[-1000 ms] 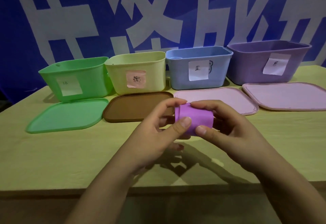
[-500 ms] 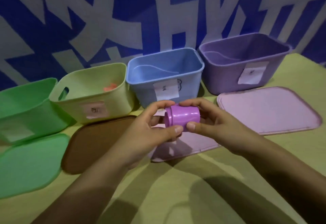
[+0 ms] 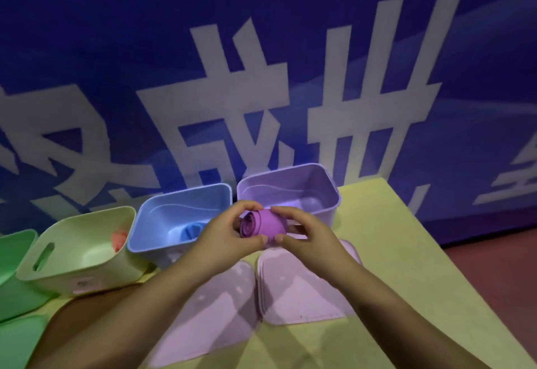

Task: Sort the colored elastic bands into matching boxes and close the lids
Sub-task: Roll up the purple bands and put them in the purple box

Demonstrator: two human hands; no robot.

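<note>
A rolled purple elastic band is held between both hands just in front of the open purple box. My left hand pinches its left side and my right hand pinches its right side. To the left stand the open blue box with a blue band inside, the pale yellow box with an orange band inside, and the green box. Two pink-lilac lids lie flat under my forearms.
A brown lid and a green lid lie on the yellow-green table in front of their boxes. A blue banner with white characters stands right behind the boxes. The table's right edge drops to a reddish floor.
Both hands have carried the purple roll forward and up, from over the lids to the front of the purple box. The camera has tilted and swung right.
</note>
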